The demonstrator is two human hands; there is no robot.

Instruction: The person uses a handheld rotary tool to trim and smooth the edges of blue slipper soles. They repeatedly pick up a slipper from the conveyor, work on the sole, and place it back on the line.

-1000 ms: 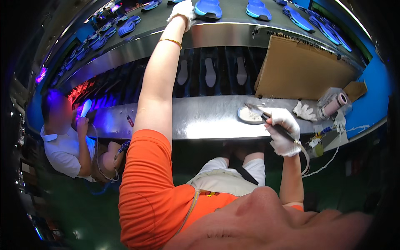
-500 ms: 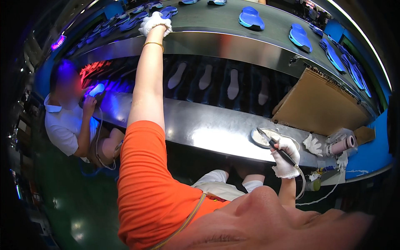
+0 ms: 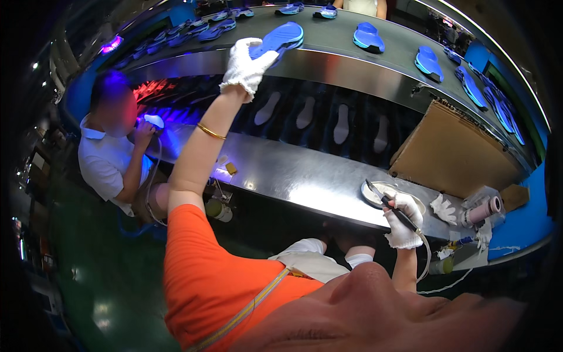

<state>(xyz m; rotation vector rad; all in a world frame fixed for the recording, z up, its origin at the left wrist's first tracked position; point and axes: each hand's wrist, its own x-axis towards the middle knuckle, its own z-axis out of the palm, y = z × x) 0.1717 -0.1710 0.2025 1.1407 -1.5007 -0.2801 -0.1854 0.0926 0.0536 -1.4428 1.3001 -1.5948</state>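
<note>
My left hand [image 3: 246,66], in a white glove with bare fingertips hidden from sight, grips a blue shoe sole [image 3: 286,37] just above the near edge of the conveyor belt [image 3: 328,41]. Fingers and thumb close round one end of the sole. At the lower right my gloved right hand [image 3: 403,226] holds a slim black-handled tool [image 3: 407,222] with a thin tip and a pale tube running from its end. That tip rests over a pale oval piece [image 3: 375,199] on the metal bench; whether it is a dish or a sole I cannot tell.
Several blue soles [image 3: 368,37] lie along the belt. Pale soles [image 3: 341,124] sit on the dark lower rack. A cardboard sheet [image 3: 457,152], a spare white glove [image 3: 443,209] and a pink roll [image 3: 485,210] stand right. A co-worker [image 3: 108,158] sits left, holding a lit object.
My left hand has come back and rightward from the far belt, now gripping a blue sole. My right hand keeps its grip on the black-handled tool. The view has shifted slightly.
</note>
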